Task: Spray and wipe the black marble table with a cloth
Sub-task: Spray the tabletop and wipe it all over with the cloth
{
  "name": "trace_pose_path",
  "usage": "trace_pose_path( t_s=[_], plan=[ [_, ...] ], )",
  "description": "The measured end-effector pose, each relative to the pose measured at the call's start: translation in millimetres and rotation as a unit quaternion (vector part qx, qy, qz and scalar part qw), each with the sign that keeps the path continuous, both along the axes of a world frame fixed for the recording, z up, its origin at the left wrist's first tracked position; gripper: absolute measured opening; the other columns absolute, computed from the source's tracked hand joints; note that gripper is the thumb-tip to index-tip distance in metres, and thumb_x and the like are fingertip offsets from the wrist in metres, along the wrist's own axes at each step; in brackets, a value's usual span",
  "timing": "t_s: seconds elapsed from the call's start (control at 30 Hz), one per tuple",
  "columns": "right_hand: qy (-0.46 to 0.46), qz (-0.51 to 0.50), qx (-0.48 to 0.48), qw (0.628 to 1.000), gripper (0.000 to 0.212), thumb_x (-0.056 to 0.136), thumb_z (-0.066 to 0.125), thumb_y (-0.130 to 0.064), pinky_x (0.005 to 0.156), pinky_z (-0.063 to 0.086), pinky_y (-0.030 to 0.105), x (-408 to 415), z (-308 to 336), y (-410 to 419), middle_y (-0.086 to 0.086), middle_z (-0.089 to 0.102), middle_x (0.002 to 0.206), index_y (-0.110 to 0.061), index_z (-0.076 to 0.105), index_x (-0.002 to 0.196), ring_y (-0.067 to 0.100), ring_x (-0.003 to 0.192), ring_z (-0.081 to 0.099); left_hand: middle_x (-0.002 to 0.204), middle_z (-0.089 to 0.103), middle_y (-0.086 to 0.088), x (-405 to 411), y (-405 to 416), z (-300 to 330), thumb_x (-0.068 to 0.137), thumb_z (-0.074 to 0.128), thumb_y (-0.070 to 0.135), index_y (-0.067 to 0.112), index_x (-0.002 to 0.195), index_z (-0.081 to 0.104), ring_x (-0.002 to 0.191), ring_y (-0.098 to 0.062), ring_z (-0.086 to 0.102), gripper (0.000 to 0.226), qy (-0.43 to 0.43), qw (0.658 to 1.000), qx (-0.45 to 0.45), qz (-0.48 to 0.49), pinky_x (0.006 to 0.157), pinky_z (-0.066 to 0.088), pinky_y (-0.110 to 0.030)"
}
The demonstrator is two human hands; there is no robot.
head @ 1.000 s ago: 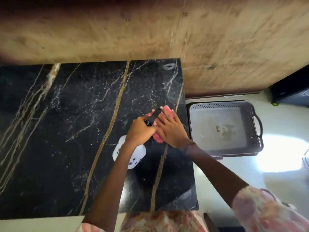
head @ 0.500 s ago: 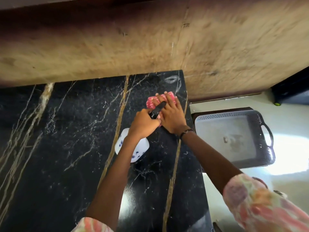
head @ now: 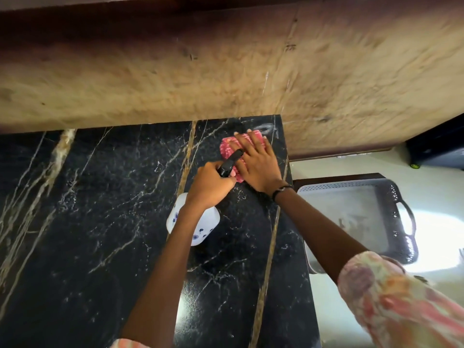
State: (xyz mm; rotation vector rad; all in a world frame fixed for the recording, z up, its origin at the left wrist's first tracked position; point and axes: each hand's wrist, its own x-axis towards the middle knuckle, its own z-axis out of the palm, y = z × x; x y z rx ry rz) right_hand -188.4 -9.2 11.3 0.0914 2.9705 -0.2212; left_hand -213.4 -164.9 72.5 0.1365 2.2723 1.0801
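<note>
The black marble table point(head: 100, 222), veined in white and gold, fills the lower left of the head view. My right hand point(head: 258, 164) lies flat with straight fingers on a pink-red cloth point(head: 227, 148) near the table's far right corner. My left hand point(head: 209, 183) grips the black trigger head point(head: 229, 162) of a white spray bottle point(head: 192, 222) with small blue flowers. The bottle's body shows under my wrist, and its nozzle points toward the cloth.
A tan textured wall point(head: 226, 71) runs along the table's far edge. To the right, off the table, a grey perforated tray point(head: 399, 197) with handles sits on a pale floor. A dark object point(head: 437, 151) stands at the far right.
My right hand has slid the cloth away from me, from mid-table toward the far right corner. My left hand with the bottle has followed it.
</note>
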Motion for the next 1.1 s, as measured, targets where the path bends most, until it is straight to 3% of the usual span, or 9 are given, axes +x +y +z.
trace_pose_path(
  t_s=[0.1,0.2,0.43,0.57,0.7,0.83,0.97,1.1],
  plan=[
    [0.000,0.093,-0.006,0.996,0.058,0.097,0.014,-0.044,0.119,0.015,0.052,14,0,1,0.004,0.035,0.155,-0.021,0.043,0.142,0.029,0.147,0.019,0.039,0.054,0.016,-4,-4,-2,0.072,0.060,0.033,0.037,0.063,0.061,0.046,-0.016,0.050,0.010,-0.001,1.000,0.009,0.007,0.050,0.042,-0.032],
    [0.004,0.184,0.019,0.983,0.055,0.099,0.017,-0.046,0.120,0.015,0.049,36,-4,30,0.002,0.028,0.157,-0.025,0.031,0.148,0.027,0.148,0.016,0.040,0.053,0.014,-8,-10,-5,0.073,0.059,0.032,0.029,0.068,0.060,0.044,-0.015,0.049,0.006,-0.002,1.000,0.020,0.013,0.052,0.045,-0.036],
    [0.002,0.037,0.026,0.999,0.051,0.102,0.026,-0.042,0.120,0.007,0.049,-47,-5,31,-0.003,0.021,0.160,-0.030,0.019,0.152,0.025,0.149,0.010,0.038,0.050,0.015,-10,-16,-1,0.076,0.060,0.029,0.037,0.063,0.061,0.045,-0.015,0.046,0.016,-0.020,0.999,0.028,0.030,0.052,0.040,-0.030],
    [-0.014,0.051,0.023,0.998,0.055,0.101,0.020,-0.048,0.121,0.000,0.051,-71,-6,-10,-0.002,0.010,0.162,-0.031,0.008,0.152,0.028,0.149,0.001,0.035,0.047,0.012,-7,-20,-2,0.073,0.061,0.027,0.031,0.066,0.063,0.043,-0.018,0.043,0.009,-0.039,0.998,0.035,0.042,0.053,0.039,-0.033],
    [-0.027,0.119,0.018,0.992,0.065,0.097,0.032,-0.051,0.121,0.004,0.051,-23,-8,-49,0.001,0.012,0.162,-0.027,0.011,0.153,0.028,0.150,0.002,0.046,0.056,0.008,0,-23,-1,0.071,0.064,0.028,0.034,0.071,0.065,0.047,-0.018,0.050,0.006,-0.025,0.998,0.029,0.054,0.053,0.043,-0.034],
    [-0.007,0.134,-0.018,0.991,0.055,0.099,0.023,-0.045,0.121,0.013,0.050,58,-9,-58,0.004,0.027,0.158,-0.025,0.025,0.150,0.028,0.148,0.015,0.049,0.062,0.012,13,-28,4,0.073,0.064,0.028,0.052,0.067,0.061,0.042,-0.004,0.055,0.025,-0.016,0.998,0.023,0.051,0.051,0.043,-0.029],
    [0.004,0.145,-0.009,0.989,0.054,0.101,0.019,-0.049,0.120,0.013,0.050,149,-16,-34,-0.003,0.018,0.160,-0.033,0.015,0.152,0.024,0.149,0.009,0.047,0.056,0.004,35,-36,5,0.077,0.063,0.025,0.027,0.076,0.066,0.042,-0.016,0.047,0.004,-0.034,0.997,0.033,0.057,0.053,0.041,-0.037],
    [0.009,0.052,-0.013,0.999,0.053,0.101,0.024,-0.048,0.117,0.019,0.052,205,-14,-15,-0.003,0.022,0.159,-0.031,0.024,0.151,0.023,0.149,0.011,0.056,0.058,-0.005,74,-49,8,0.082,0.063,0.023,0.018,0.079,0.068,0.040,-0.013,0.047,0.008,-0.041,0.997,0.005,0.062,0.050,0.041,-0.030]
  ],
)
